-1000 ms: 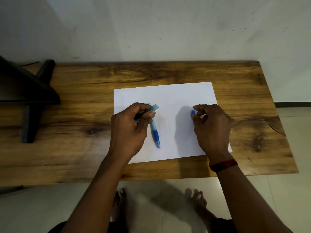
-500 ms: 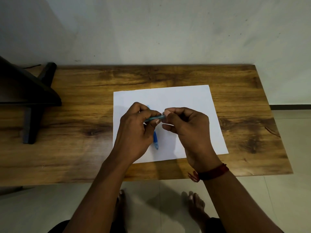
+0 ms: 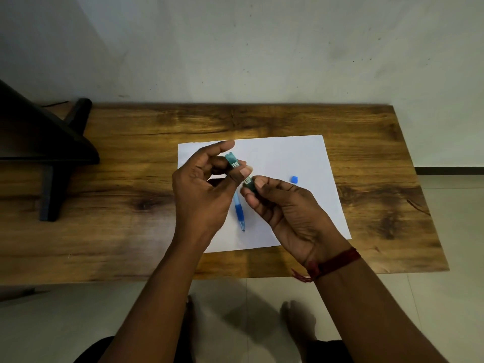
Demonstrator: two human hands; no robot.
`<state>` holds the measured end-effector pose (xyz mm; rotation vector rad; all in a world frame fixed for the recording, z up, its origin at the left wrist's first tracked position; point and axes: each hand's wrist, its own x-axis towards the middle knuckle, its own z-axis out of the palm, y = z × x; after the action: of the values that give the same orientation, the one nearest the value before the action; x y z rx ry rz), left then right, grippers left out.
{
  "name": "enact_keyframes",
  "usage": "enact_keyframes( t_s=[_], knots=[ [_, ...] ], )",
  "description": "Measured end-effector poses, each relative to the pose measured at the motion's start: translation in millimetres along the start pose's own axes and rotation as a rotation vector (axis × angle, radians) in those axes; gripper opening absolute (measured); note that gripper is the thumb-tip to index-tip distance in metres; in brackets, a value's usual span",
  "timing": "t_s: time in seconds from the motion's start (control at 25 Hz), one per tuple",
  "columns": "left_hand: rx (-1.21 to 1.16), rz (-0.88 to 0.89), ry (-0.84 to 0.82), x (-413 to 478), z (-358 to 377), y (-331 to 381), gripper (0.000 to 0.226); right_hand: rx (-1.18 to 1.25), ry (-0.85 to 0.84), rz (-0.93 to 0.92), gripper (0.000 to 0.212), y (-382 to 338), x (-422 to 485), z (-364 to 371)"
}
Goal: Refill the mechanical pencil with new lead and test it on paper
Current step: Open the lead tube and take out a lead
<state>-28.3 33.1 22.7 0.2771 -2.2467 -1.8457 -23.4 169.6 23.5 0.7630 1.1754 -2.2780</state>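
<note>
Both hands are up over the paper (image 3: pixel 288 158), centre frame. Left hand (image 3: pixel 201 200) pinches the teal lead case (image 3: pixel 232 161) between thumb and curled fingers, with the index finger sticking out straighter above it. Right hand (image 3: pixel 288 213) pinches the lower end of the same case, thumb on top, fingers curled under. The case is tilted, its upper end toward the upper left. I can't tell if its end is open.

Mechanical pencil (image 3: pixel 240 213) lies flat on the paper just below my hands, tip toward the bottom of the frame and blue grip visible. Its upper part is hidden behind my fingers.

Small blue cap (image 3: pixel 295 179) sits on the paper right of my hands, apart from the pencil.

Paper lies on the wooden table (image 3: pixel 366 153). Dark stand (image 3: pixel 52 153) is at far left. There's a red thread (image 3: pixel 332 263) on my right wrist.
</note>
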Motion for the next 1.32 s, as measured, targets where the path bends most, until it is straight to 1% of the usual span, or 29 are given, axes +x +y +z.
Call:
enact_keyframes(
  t_s=[0.12, 0.32, 0.48, 0.68, 0.8, 0.96, 1.04, 1.16, 1.24, 1.32],
  knots=[
    [-0.075, -0.025, 0.031, 1.5, 2.1, -0.6, 0.030, 0.047, -0.020, 0.035, 0.015, 2.4, 1.4, 0.8],
    [-0.095, -0.007, 0.059, 1.6, 2.4, -2.0, 0.033, 0.048, -0.045, 0.044, 0.017, 3.3, 1.0, 0.8],
    [-0.097, -0.002, 0.082, 3.4, 1.5, -5.2, 0.037, -0.017, -0.081, 0.016, 0.018, 4.5, 0.9, -0.8],
    [-0.152, -0.042, 0.119, 3.8, 1.5, -7.9, 0.036, -0.118, -0.070, -0.032, 0.019, 6.6, 2.0, -2.5],
    [-0.159, -0.087, 0.147, 4.8, 1.2, -10.1, 0.035, -0.193, -0.028, -0.050, 0.023, 8.1, 3.4, -3.0],
    [-0.210, -0.115, 0.214, 8.2, -3.4, -10.0, 0.037, -0.369, 0.024, -0.110, 0.015, 5.6, 4.0, -5.2],
    [-0.256, -0.144, 0.244, 8.5, -5.4, -11.7, 0.029, -0.450, 0.062, -0.162, 0.018, 2.6, 2.8, -8.3],
    [-0.257, -0.189, 0.292, 5.9, 0.1, -13.8, 0.019, -0.482, 0.106, -0.243, 0.022, -3.5, 0.3, -16.9],
    [-0.255, -0.230, 0.310, 3.0, 7.8, -14.0, 0.020, -0.482, 0.144, -0.278, 0.022, -6.4, -0.6, -22.7],
    [-0.292, -0.278, 0.277, -0.7, 16.5, -14.4, 0.021, -0.484, 0.190, -0.294, 0.022, -8.3, 0.0, -26.9]
  ],
)
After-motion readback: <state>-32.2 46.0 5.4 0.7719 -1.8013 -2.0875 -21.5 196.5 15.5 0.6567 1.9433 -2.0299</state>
